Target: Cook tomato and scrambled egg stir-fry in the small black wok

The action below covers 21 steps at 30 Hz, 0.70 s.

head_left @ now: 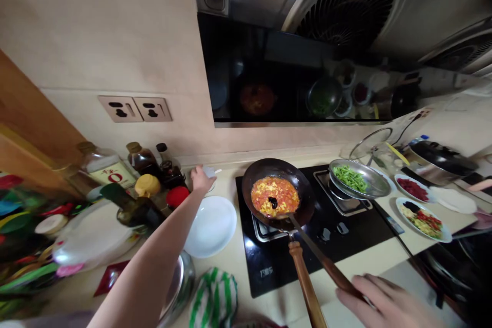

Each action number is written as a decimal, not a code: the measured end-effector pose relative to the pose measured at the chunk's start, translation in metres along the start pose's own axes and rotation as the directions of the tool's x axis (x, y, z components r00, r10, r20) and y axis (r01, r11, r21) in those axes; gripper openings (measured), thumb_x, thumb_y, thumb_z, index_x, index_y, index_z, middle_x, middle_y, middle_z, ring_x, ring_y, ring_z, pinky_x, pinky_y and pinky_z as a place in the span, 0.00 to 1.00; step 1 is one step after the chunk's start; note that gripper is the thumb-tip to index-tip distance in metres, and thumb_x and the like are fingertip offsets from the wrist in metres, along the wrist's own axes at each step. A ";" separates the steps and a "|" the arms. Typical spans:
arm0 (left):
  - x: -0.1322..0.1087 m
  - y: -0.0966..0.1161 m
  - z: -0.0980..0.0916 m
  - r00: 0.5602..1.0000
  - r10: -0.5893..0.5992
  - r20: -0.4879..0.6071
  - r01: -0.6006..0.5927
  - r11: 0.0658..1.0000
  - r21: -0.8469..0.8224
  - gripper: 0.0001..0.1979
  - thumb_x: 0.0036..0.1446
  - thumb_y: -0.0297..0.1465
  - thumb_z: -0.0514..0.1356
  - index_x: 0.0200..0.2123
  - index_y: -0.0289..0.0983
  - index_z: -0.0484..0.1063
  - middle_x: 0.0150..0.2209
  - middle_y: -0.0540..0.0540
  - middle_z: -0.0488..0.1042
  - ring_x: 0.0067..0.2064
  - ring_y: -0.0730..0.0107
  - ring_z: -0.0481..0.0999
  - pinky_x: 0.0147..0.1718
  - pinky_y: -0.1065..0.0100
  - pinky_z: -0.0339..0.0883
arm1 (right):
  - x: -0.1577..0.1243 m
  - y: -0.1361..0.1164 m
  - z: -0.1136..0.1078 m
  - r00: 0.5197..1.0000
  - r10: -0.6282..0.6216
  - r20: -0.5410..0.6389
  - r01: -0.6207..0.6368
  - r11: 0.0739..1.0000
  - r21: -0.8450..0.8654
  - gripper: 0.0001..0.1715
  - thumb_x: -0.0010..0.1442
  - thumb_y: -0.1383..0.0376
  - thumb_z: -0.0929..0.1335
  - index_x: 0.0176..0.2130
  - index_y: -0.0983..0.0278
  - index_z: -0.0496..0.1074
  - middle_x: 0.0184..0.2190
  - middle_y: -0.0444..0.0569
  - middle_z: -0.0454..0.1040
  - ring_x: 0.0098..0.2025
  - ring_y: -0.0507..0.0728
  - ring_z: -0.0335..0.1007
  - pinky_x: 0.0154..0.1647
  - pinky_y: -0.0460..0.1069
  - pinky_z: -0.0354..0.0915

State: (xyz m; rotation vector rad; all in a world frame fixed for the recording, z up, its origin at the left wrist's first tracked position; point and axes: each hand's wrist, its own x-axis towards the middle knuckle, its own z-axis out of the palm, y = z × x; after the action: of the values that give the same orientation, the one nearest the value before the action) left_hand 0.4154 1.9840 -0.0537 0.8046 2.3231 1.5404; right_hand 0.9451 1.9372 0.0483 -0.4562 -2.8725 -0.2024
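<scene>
My right hand (384, 300) is closed round the wooden handle of a spatula (321, 256), whose far end rests in the wok (306, 197). Chopped tomato and egg (274, 189) in red sauce fill the wok's bottom, with a small dark clump on top. The wok stands on the left burner, its wooden handle (305, 287) pointing towards me. My left arm reaches to the wall side of the counter. There my left hand (202, 178) has curled fingers at a small pale container (210, 171); what they grip is not clear. A white plate (211, 225) lies just nearer to me.
Sauce bottles (169, 166) and a large oil bottle (109, 169) crowd the left. A colander of green peppers (351, 179) sits by the right burner. Beyond are a plate of red meat (413, 189), a plate of chopped ingredients (425, 223) and a lidded pot (434, 164). A range hood (292, 77) overhangs.
</scene>
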 end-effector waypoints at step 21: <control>-0.407 0.021 0.089 0.481 -0.208 0.852 0.845 0.368 -0.387 0.35 0.32 0.50 0.73 0.38 0.40 0.62 0.26 0.50 0.72 0.27 0.66 0.74 0.30 0.63 0.65 | 0.116 0.095 0.027 0.894 0.441 -0.080 -0.265 0.663 0.700 0.14 0.59 0.58 0.66 0.42 0.62 0.75 0.34 0.50 0.78 0.34 0.57 0.77 0.36 0.51 0.74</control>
State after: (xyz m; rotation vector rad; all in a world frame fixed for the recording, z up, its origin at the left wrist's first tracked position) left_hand 0.7983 1.8295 -0.1119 0.1398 0.9269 1.3308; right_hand 0.8627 2.0651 0.0595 -0.7530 -2.3077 0.7837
